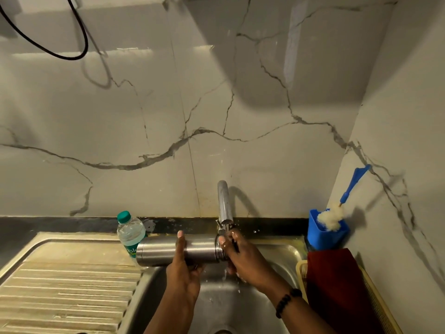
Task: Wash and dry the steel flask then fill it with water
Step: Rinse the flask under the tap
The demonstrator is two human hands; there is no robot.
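Washing stage: the flask lies sideways over the sink, mouth at 3 o'clock under the tap. Left hand grips its body; right hand clasps the neck. Drying and filling remain.

The right hand covers the mouth of the steel flask, so whether it is capped cannot be told; the flask hides the lower part of the plastic bottle behind it; below the flask, the sink drain is cut off by the bottom edge.
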